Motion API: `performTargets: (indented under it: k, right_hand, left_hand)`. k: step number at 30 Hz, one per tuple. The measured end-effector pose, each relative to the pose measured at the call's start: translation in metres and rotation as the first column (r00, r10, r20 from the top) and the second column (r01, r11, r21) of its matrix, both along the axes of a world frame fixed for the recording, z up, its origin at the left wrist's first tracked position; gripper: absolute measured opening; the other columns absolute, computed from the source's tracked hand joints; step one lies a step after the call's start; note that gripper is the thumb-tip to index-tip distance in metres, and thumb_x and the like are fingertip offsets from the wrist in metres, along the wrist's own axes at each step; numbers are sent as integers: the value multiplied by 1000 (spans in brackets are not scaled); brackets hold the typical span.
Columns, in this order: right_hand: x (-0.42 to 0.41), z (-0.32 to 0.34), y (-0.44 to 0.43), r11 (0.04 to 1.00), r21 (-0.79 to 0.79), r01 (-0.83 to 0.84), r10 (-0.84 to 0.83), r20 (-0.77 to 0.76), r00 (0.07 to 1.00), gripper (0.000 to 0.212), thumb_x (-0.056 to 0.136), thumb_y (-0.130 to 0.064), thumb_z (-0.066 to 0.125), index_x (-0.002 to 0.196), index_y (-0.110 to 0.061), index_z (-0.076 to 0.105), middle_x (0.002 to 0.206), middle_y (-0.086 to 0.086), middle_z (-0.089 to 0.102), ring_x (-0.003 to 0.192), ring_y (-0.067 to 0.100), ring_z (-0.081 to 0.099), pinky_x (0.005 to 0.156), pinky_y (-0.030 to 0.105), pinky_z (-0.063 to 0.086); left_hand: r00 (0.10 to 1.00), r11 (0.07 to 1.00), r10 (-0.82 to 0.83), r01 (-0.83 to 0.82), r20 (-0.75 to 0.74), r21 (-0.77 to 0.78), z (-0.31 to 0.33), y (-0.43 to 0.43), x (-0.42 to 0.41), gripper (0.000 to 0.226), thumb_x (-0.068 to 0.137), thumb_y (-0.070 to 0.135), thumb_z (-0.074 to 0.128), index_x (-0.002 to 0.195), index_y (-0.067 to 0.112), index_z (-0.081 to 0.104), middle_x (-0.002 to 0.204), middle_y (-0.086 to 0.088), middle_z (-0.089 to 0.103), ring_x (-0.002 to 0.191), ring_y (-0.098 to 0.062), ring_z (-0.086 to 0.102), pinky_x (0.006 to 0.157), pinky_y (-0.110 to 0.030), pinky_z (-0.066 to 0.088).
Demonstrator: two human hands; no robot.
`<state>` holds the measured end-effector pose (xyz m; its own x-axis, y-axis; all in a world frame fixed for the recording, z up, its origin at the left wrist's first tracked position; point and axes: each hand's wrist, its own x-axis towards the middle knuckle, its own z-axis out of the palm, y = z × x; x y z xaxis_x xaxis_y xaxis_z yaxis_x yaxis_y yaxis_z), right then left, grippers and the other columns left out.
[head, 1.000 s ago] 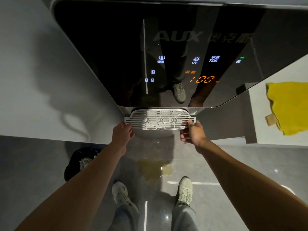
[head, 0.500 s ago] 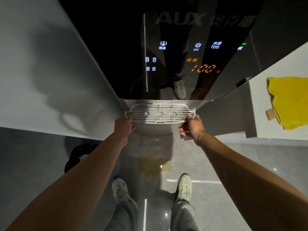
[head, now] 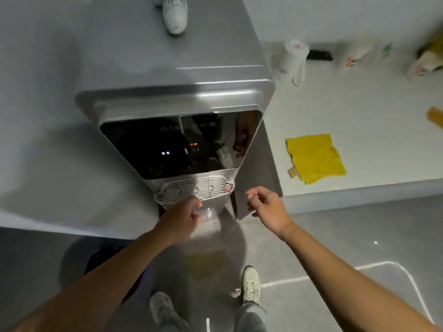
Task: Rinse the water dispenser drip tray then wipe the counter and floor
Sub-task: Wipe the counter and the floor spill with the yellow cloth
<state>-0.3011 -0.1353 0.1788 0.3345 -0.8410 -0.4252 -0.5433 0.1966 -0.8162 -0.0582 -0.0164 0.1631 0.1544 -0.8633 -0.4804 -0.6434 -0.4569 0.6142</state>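
Note:
The silver water dispenser stands against the grey wall, seen from above. Its white slatted drip tray sticks out below the dark front panel, slanted, with a red dot at its right end. My left hand is curled under the tray's front edge and grips it. To the right of the tray my right hand hangs free with loosely bent fingers and holds nothing. A yellow cloth lies on the white counter. A yellowish puddle sits on the grey floor between the dispenser and my shoes.
A white plastic bag, a black object and blurred packages line the counter's back. A white bottle-like item lies on top of the dispenser. A black bin stands on the floor at the left, by the wall.
The view has pulled up and back, so the dispenser's top and the counter now show. My right hand has let go of the tray's right end; my left hand shifted under its front.

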Motion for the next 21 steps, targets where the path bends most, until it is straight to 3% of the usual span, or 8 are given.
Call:
performTargets:
  k: [3,6,10,12,14,16,18,21]
  right_hand:
    - [-42,42,-26,936,-351,-2,-34,-95,995,9,99,-18,62,97,-21,70,86,-8,69,81,3,64,70,14,48]
    - [-77,56,-84,836,-547,-43,-78,-197,977,14,96,-15,64,108,-14,71,99,8,68,93,24,65,83,37,53]
    - [-116,50,-158,796,-467,-384,152,-460,875,42,99,-26,62,140,-16,60,131,15,63,122,38,56,104,43,44]
    - [-134,41,-171,752,-366,-547,238,-624,745,54,97,-42,63,145,-21,54,141,11,57,125,38,53,102,42,44]
    - [-151,33,-170,707,-363,-607,199,-721,664,50,94,-49,60,137,-24,56,140,7,55,122,36,53,92,42,45]
    - [-172,29,-168,703,-373,-605,197,-716,670,39,96,-45,55,129,-24,55,135,5,57,120,34,54,90,43,44]
    - [-197,31,-171,774,-332,-539,226,-650,726,29,98,-40,54,121,-22,58,125,5,59,115,33,57,90,44,45]
    - [-246,44,-177,929,-265,-257,152,-361,920,14,95,-31,61,101,-18,63,102,5,63,97,30,62,81,41,50]
  left_hand:
    - [993,985,-114,117,25,-123,48,-24,-40,29,93,33,66,120,34,56,94,12,62,88,-16,63,83,-37,53]
    - [980,961,-187,197,69,-192,78,-58,-77,39,96,39,62,133,37,52,111,13,61,98,-13,62,87,-37,53]
    - [982,942,-168,186,86,-280,96,-110,-122,43,97,31,66,137,27,54,116,6,58,102,-15,62,91,-39,56]
    - [985,949,-116,149,131,-278,99,-129,-142,43,97,30,67,138,25,55,118,5,58,103,-15,61,92,-36,54]
    - [982,959,-70,115,174,-260,98,-145,-160,42,96,31,68,136,24,56,119,5,59,102,-13,60,90,-34,53]
    - [972,959,-51,112,228,-262,96,-162,-177,41,95,30,68,134,21,58,119,3,61,102,-13,60,86,-29,48]
    - [962,958,-52,124,268,-260,95,-176,-194,42,94,29,68,133,18,60,121,1,63,105,-17,62,86,-29,47]
    - [941,953,-94,179,325,-244,93,-199,-224,41,93,30,67,132,17,61,125,-4,65,114,-24,63,96,-33,49]
